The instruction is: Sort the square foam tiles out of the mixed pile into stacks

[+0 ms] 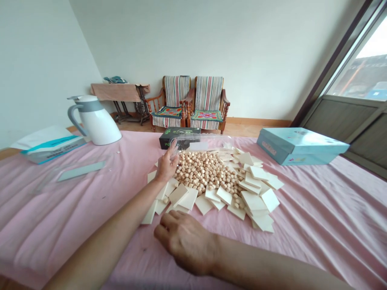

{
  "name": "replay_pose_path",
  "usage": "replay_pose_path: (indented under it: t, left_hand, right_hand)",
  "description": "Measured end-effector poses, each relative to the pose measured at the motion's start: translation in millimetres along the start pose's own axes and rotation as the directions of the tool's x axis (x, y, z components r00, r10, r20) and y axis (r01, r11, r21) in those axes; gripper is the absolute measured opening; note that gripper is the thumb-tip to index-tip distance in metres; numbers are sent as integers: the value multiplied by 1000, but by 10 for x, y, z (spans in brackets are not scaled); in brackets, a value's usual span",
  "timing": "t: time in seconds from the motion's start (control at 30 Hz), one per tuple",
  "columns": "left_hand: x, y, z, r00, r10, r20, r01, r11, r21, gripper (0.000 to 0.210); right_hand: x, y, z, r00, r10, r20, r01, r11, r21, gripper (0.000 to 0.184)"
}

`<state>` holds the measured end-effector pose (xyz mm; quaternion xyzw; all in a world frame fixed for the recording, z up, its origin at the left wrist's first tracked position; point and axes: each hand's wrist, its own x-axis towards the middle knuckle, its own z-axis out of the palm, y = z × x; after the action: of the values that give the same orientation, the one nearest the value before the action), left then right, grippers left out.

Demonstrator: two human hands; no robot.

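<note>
My left hand [167, 164] is closed around the left end of a clear plastic container [214, 141], which lies on its side behind a heap of small wooden blocks [205, 171]. A pale label shows on the container. Thin square wooden tiles [258, 201] are scattered around the heap, some overlapping. Nearer to me, my right hand [187, 239] is low over the cloth, just in front of the tiles. Its fingers are curled, back of the hand up, so whatever may be inside them is hidden.
A pink cloth [127, 169] covers the table. On the left are a white and grey jug [101, 123], a tissue pack [54, 147] and a clear plastic lid or tray [81, 171]. A black box [169, 137] stands behind the container, a light blue box [302, 146] at right.
</note>
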<state>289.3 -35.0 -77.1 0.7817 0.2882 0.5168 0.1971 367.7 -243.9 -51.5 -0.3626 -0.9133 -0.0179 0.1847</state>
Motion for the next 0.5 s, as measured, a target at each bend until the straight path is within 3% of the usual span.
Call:
replay_pose_path:
  t: [0.1,0.23,0.33,0.5]
  left_hand:
    - [-11,-13,13,999,-11,-47,11,1000,7,60]
    - [-27,-17,49,995,-53,-84,54,998,20,64]
    - [-35,32,65,995,-57,-80,57,998,-5,66]
    - [-41,163,32,995,60,-74,-56,997,46,64]
  right_hand:
    - [-108,300,-131,954,271,-128,-272,962,13,20]
    - [-310,894,-265,767,580,-276,-621,778,-91,24]
    - [-416,1166,-317,718,616,-324,-682,715,-154,22]
    - [-455,1216,-334,658,636,-403,-725,680,-110,21]
